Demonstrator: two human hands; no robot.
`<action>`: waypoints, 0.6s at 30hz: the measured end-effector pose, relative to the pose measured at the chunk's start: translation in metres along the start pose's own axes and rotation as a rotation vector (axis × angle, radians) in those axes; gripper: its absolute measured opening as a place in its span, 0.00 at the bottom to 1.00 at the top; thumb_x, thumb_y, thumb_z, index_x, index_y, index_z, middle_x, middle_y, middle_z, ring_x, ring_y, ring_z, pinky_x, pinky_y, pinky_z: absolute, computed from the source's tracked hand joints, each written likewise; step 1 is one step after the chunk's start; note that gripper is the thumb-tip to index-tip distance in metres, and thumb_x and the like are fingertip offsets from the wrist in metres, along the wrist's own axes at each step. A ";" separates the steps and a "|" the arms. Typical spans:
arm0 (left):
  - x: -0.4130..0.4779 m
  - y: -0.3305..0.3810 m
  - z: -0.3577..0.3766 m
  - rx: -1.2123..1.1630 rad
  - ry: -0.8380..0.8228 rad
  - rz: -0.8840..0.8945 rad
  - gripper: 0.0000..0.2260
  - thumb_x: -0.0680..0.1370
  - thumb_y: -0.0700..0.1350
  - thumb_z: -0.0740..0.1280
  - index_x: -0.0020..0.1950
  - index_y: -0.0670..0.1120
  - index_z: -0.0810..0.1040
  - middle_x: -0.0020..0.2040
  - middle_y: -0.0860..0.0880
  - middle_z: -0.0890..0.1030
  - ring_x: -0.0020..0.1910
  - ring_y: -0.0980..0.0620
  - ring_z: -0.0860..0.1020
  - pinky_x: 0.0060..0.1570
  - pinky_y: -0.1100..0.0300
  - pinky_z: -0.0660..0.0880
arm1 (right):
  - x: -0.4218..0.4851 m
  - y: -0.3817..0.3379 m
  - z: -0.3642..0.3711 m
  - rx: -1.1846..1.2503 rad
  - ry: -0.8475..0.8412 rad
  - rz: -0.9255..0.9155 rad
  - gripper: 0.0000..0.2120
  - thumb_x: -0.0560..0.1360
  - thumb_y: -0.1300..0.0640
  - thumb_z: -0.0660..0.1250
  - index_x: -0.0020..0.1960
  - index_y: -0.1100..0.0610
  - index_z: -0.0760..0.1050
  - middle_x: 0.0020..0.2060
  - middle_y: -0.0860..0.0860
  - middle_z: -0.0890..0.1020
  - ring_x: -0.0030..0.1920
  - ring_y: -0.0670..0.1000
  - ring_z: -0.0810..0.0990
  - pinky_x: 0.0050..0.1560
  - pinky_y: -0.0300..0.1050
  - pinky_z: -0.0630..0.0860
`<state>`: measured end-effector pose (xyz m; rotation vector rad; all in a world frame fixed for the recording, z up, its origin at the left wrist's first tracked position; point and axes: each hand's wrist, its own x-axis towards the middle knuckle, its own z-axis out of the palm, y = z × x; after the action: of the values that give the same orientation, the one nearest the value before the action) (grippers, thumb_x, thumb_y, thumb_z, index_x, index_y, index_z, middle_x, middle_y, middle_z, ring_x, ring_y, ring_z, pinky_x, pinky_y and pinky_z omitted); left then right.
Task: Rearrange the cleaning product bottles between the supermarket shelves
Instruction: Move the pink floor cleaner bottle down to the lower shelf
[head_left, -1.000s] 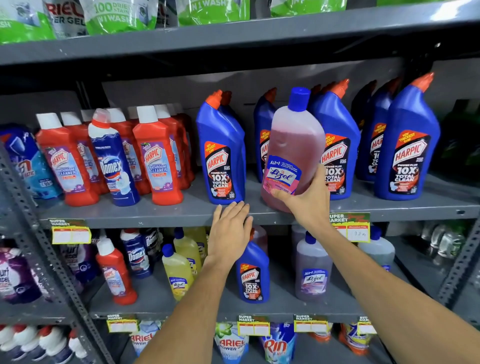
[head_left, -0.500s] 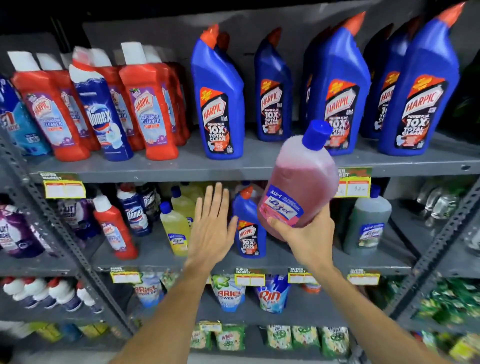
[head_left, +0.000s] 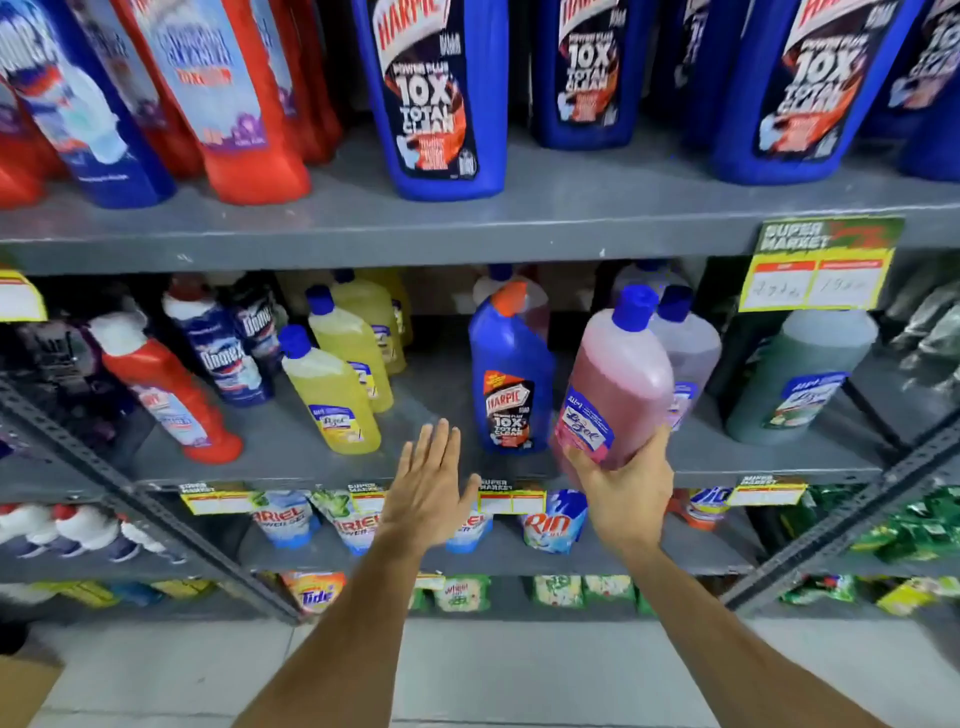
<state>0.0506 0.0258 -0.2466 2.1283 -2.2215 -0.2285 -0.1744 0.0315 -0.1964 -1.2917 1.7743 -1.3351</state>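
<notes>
My right hand (head_left: 626, 501) grips the base of a pink Lizol bottle (head_left: 621, 382) with a blue cap, held tilted just in front of the lower shelf (head_left: 291, 441). Behind it stands a paler purple Lizol bottle (head_left: 693, 353). A small blue Harpic bottle (head_left: 511, 374) stands upright on that shelf, just left of the pink bottle. My left hand (head_left: 428, 488) is open, fingers stretched, hovering in front of the shelf edge left of the Harpic. Large blue Harpic bottles (head_left: 441, 93) line the upper shelf (head_left: 571, 218).
Yellow Lizol bottles (head_left: 332, 392), Domex bottles (head_left: 228, 353) and a red Harpic bottle (head_left: 166, 389) fill the lower shelf's left part; a green Lizol bottle (head_left: 800, 374) stands at its right. Detergent pouches (head_left: 550, 519) sit below. A slanted metal brace (head_left: 156, 499) crosses at the left.
My right hand has carried the pink bottle down from the upper shelf to the lower shelf's level. My left hand dropped with it and stays open. The view tilted downward.
</notes>
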 end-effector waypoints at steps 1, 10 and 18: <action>0.005 -0.004 0.007 -0.007 -0.029 -0.002 0.32 0.82 0.59 0.49 0.79 0.43 0.43 0.80 0.45 0.41 0.78 0.46 0.40 0.76 0.49 0.40 | 0.003 0.005 0.007 -0.017 0.008 -0.001 0.34 0.64 0.47 0.80 0.62 0.50 0.65 0.55 0.54 0.83 0.52 0.58 0.82 0.52 0.51 0.79; 0.034 -0.030 0.059 0.001 -0.066 -0.021 0.37 0.76 0.64 0.39 0.79 0.43 0.47 0.80 0.43 0.46 0.79 0.43 0.44 0.76 0.44 0.43 | 0.026 0.035 0.051 -0.020 0.062 0.052 0.33 0.68 0.51 0.77 0.67 0.51 0.63 0.60 0.53 0.80 0.57 0.58 0.81 0.57 0.57 0.79; 0.035 -0.032 0.071 -0.048 0.002 -0.040 0.36 0.76 0.64 0.37 0.80 0.45 0.48 0.81 0.46 0.48 0.79 0.45 0.44 0.76 0.45 0.43 | 0.031 0.044 0.057 -0.076 -0.082 0.071 0.30 0.74 0.63 0.72 0.72 0.57 0.63 0.62 0.56 0.79 0.59 0.59 0.78 0.58 0.50 0.76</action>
<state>0.0705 -0.0053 -0.3235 2.1490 -2.1514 -0.2789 -0.1525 -0.0174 -0.2537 -1.2930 1.8120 -1.1696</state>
